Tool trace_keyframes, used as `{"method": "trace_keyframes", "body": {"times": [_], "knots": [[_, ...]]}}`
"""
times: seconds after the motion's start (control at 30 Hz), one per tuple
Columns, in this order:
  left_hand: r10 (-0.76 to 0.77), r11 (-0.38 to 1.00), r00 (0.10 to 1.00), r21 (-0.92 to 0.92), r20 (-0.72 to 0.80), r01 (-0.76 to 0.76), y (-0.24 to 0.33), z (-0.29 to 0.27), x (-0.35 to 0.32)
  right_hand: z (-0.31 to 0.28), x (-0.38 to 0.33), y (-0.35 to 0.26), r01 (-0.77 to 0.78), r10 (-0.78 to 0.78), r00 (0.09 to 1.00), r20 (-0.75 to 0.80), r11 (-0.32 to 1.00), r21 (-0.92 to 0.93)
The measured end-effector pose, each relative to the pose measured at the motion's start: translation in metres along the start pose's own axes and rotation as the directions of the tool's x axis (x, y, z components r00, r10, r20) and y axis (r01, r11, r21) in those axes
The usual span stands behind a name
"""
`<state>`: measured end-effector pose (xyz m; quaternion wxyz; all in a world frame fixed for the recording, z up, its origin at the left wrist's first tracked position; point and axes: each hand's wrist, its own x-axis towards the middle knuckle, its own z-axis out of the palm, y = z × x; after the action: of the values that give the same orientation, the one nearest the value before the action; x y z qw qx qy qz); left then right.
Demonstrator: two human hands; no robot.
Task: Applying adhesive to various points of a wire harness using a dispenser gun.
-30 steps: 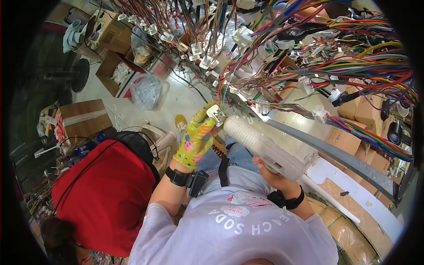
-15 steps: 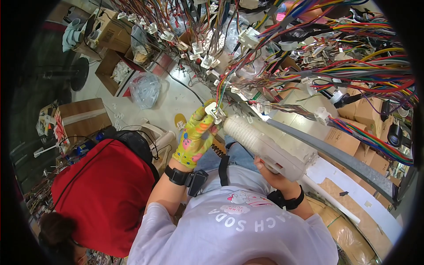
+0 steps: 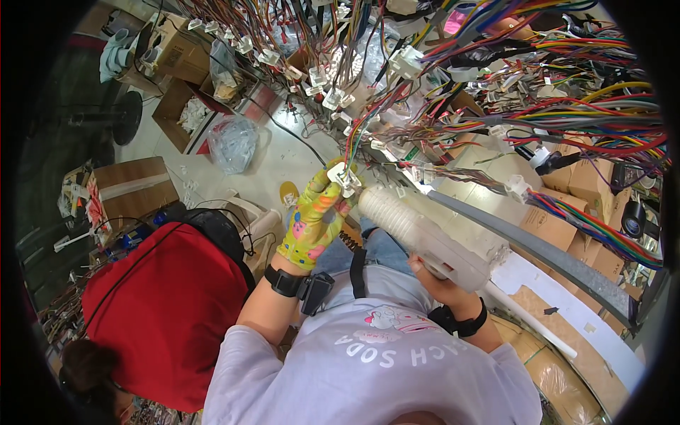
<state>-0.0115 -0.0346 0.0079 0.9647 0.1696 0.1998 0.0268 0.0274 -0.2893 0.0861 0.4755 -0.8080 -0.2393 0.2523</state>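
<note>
My left hand (image 3: 312, 225), in a yellow patterned glove, is closed on a white plastic connector (image 3: 344, 176). Thin coloured wires (image 3: 354, 138) run up from it towards the hanging bundles. My bare right hand (image 3: 440, 285) grips a whitish hot-air gun (image 3: 450, 251) by its rear body; part of the grip is hidden under the tool. The gun's ribbed barrel (image 3: 389, 212) points up and left, its front end close beside the gloved fingers and the connector. Whether it touches them I cannot tell.
Dense wire bundles (image 3: 588, 117) with white connectors hang across the top and right. A grey metal bar (image 3: 528, 237) slopes down to the right. At my left a person in red (image 3: 166, 312) bends over near a pale plastic chair (image 3: 258, 227). Cardboard boxes (image 3: 134, 188) stand on the floor.
Both hands, the connector and the hot-air gun have hardly moved. Some wire bundles at the top have shifted slightly, and so has a pink patch among them.
</note>
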Motion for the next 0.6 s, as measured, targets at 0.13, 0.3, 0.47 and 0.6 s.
{"method": "trace_keyframes", "body": {"times": [0.13, 0.3, 0.47, 0.6], "knots": [[-0.016, 1.000, 1.000, 0.003, -0.014, 0.016, 0.0008, -0.0009, -0.0006, 0.0010, -0.0012, 0.0026, 0.006, -0.007, 1.000, -0.013, 1.000, -0.019], [-0.012, 1.000, 1.000, 0.008, 0.001, 0.012, 0.0017, -0.0005, -0.0001, 0.0024, -0.0018, 0.0044, -0.025, 0.025, 0.999, -0.028, 0.999, 0.022], [-0.005, 1.000, 1.000, 0.009, 0.009, 0.005, 0.0016, 0.0007, 0.0004, 0.0013, -0.0029, 0.0031, -0.041, 0.041, 0.998, -0.046, 0.999, 0.010], [0.003, 1.000, 1.000, 0.012, -0.006, -0.003, 0.0017, 0.0013, 0.0006, 0.0002, 0.0007, -0.0014, -0.022, 0.022, 0.999, -0.048, 1.000, -0.003]]}}
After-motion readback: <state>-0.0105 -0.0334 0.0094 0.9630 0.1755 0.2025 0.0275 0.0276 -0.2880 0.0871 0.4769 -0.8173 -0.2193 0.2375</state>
